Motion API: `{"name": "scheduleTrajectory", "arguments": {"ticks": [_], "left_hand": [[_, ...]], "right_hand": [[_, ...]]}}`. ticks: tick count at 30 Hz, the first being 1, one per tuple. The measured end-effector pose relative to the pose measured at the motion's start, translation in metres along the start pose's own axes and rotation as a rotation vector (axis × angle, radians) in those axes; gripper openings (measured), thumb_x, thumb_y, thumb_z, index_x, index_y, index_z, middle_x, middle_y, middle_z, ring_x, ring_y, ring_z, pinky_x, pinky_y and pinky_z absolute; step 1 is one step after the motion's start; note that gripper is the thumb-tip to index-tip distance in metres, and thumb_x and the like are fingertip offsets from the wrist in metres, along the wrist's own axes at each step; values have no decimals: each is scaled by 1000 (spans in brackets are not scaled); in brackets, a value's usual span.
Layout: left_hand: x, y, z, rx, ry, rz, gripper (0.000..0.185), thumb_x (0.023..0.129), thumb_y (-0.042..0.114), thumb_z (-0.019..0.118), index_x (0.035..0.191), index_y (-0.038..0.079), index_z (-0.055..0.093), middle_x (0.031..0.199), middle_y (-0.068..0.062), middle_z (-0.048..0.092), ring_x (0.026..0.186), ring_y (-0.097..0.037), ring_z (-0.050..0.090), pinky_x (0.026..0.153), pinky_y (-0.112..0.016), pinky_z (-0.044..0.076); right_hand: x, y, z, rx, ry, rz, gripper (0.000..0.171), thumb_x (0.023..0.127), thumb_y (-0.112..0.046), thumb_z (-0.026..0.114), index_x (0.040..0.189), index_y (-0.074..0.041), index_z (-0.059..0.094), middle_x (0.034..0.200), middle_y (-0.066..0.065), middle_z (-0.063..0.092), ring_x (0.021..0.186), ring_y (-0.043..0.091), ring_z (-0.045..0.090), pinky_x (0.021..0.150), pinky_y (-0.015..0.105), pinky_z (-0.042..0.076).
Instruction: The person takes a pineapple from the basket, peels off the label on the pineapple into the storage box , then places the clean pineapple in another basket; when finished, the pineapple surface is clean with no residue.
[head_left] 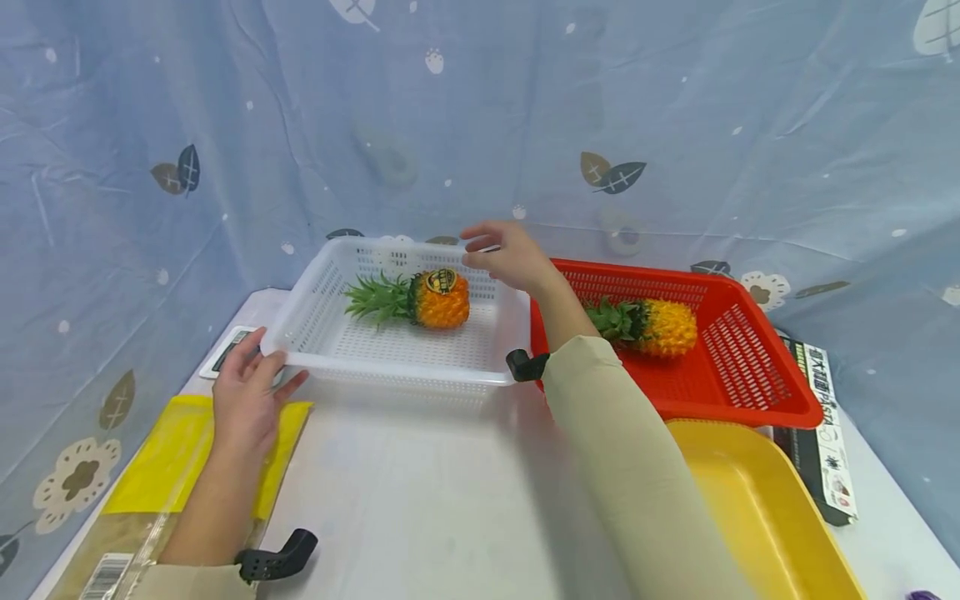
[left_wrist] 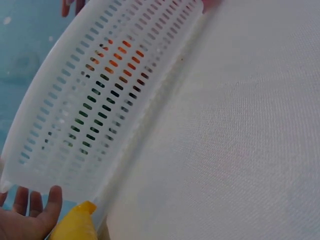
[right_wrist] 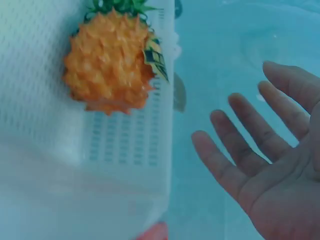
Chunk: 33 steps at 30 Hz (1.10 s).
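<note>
A white plastic basket [head_left: 405, 363] with slotted walls stands at the back of the table. Inside it lies an orange pineapple [head_left: 442, 302] with green leaves to the left and a round dark label. My left hand [head_left: 246, 400] is at the basket's front left corner, fingertips right at the rim; in the left wrist view its fingers [left_wrist: 36, 202] point up beside the wall. Over the basket's back right part, my right hand [head_left: 510, 257] hovers with nothing in it. The right wrist view shows its fingers [right_wrist: 250, 122] spread and fairly straight, apart from the pineapple.
To the right, a red basket [head_left: 772, 408] holds a yellow pineapple [head_left: 667, 327]. In front of it sits a yellow tray [head_left: 750, 500], with a black and white box [head_left: 825, 433] alongside. At left lie a yellow and clear bag [head_left: 161, 458] and a small white device [head_left: 225, 354]. A patterned curtain [head_left: 480, 125] hangs behind.
</note>
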<state>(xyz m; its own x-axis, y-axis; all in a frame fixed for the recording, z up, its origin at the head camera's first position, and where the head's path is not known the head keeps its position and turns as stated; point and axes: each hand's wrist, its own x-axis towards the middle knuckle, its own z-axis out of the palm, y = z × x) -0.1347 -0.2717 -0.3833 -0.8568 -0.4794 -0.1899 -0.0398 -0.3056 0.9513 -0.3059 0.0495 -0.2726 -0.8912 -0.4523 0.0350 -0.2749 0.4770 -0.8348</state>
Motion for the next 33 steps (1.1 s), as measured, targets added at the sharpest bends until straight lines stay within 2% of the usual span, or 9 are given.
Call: {"name": "scheduleTrajectory", "arguments": {"ticks": [5, 9, 13, 20, 27, 30, 33], "left_hand": [[-1, 0, 3, -13, -22, 8, 56, 104, 21, 63, 156, 29, 44, 150, 2, 48, 132, -24, 48, 86, -30, 59], [-1, 0, 5, -14, -21, 2, 56, 104, 21, 63, 156, 29, 44, 153, 1, 46, 134, -24, 48, 87, -31, 59], [-1, 1, 4, -11, -3, 3, 56, 103, 23, 64, 156, 30, 45, 153, 1, 46, 135, -24, 48, 87, -31, 58], [-3, -2, 3, -21, 1, -6, 55, 104, 21, 63, 155, 30, 45, 149, 2, 49, 131, -22, 50, 88, -31, 58], [-3, -1, 5, 1, 6, 8, 54, 104, 21, 63, 155, 31, 45, 151, 1, 48, 133, -24, 49, 90, -31, 57], [-3, 0, 4, 13, 16, 7, 54, 104, 22, 63, 155, 31, 45, 151, 1, 48, 133, -24, 49, 92, -33, 56], [-3, 0, 2, 22, 25, 3, 54, 104, 22, 62, 155, 32, 45, 152, 1, 48, 133, -24, 50, 93, -34, 54]], "right_hand": [[7, 7, 10, 43, 101, -73, 35, 101, -21, 66, 135, -14, 65, 135, 9, 66, 122, 26, 63, 104, 45, 53], [13, 13, 17, 54, 197, -85, 29, 102, -22, 66, 129, -11, 69, 127, 8, 69, 117, 25, 63, 103, 44, 52], [21, 17, 22, 43, 234, -82, 30, 101, -22, 66, 127, -7, 69, 124, 10, 70, 114, 26, 63, 102, 45, 52], [31, 31, 27, -12, 168, -12, 34, 99, -21, 68, 129, -6, 67, 125, 12, 69, 116, 29, 62, 102, 46, 53], [36, 46, 29, 68, 164, 104, 31, 102, -22, 62, 130, -9, 67, 131, 11, 64, 115, 34, 60, 99, 49, 53], [38, 47, 31, 52, 108, 117, 35, 102, -23, 59, 135, -12, 64, 138, 12, 61, 120, 36, 59, 102, 50, 52], [40, 45, 33, -14, 17, 115, 45, 98, -20, 59, 143, -16, 57, 146, 13, 56, 128, 35, 56, 106, 52, 50]]}}
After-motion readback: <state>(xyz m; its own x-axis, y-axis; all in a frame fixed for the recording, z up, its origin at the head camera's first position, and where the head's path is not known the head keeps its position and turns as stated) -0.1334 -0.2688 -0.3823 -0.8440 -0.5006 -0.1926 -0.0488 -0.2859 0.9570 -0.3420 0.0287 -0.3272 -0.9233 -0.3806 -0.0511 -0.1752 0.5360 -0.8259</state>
